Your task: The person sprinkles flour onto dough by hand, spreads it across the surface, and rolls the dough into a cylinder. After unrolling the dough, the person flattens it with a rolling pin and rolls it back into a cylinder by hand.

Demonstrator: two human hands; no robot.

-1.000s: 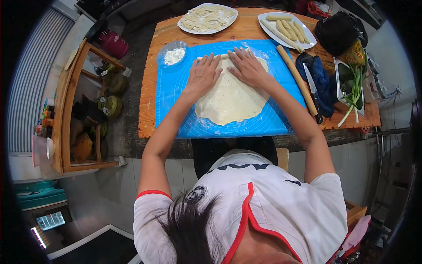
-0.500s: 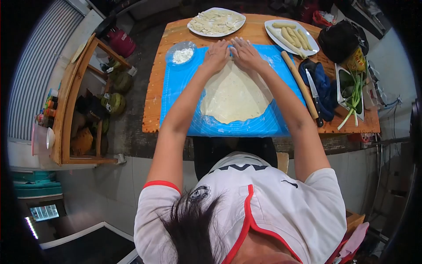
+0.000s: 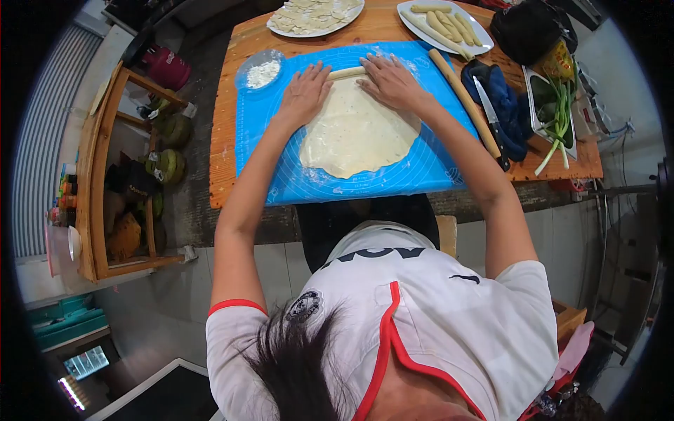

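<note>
Dough [image 3: 358, 137], rolled out into a thin pale sheet, lies in the middle of the blue mat [image 3: 267, 154], which covers the centre of the wooden table [image 3: 221, 126] and reaches its near edge. The far edge of the dough is turned over into a narrow roll. Both hands rest on this roll: the left hand [image 3: 303, 95] on its left end and the right hand [image 3: 388, 83] on its right end. The palms face down and the fingers are spread and flat, pressing on the dough and not closed around anything. A bowl [image 3: 260, 70] of white flour stands at the far left corner of the mat, just beside the left hand. A rolling pin [image 3: 463, 102] lies slantwise along the right edge of the mat. A knife [image 3: 489, 123] lies just beside it on the right, against a dark blue cloth [image 3: 509, 105]. Farther right, by the right edge of the table, a metal tray [image 3: 530, 105] holds green onions [image 3: 558, 119]. Two white plates stand at the far edge of the table: the left plate [image 3: 316, 35] carries flat cut pieces of dough, and the right plate [image 3: 414, 28] carries long rolls [image 3: 442, 24]. A black bag [image 3: 523, 31] sits at the far right corner.
</note>
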